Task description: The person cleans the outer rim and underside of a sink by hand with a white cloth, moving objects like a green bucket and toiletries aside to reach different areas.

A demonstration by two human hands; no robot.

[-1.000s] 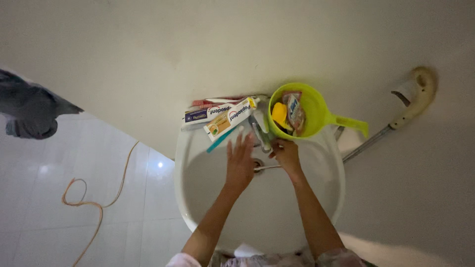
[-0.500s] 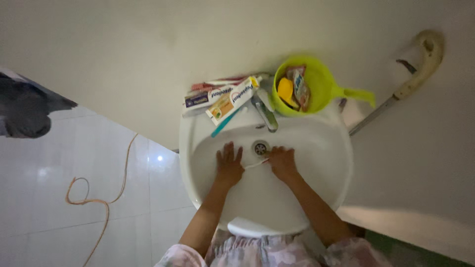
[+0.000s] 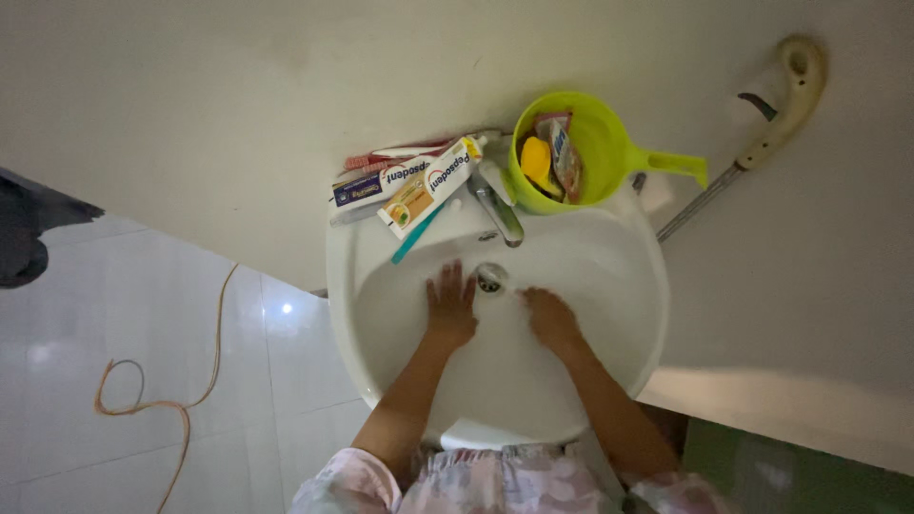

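Note:
Both my hands are down in a white wash basin (image 3: 609, 286). My left hand (image 3: 449, 303) lies flat on the bowl with its fingers spread, just left of the drain (image 3: 490, 278). My right hand (image 3: 549, 316) rests to the right of the drain with its fingers curled; I cannot tell whether it holds anything. A metal tap (image 3: 497, 211) reaches over the bowl above the drain.
On the basin's back rim lie toothpaste boxes (image 3: 428, 186), a teal toothbrush (image 3: 416, 235) and a green dipper (image 3: 595, 143) holding small items. A hand shower (image 3: 781, 105) hangs on the wall at right. An orange cord (image 3: 162, 405) lies on the white tiled floor at left.
My hands have dropped from beside the tap down into the bowl near the drain. The view has also shifted so the basin sits lower and more central.

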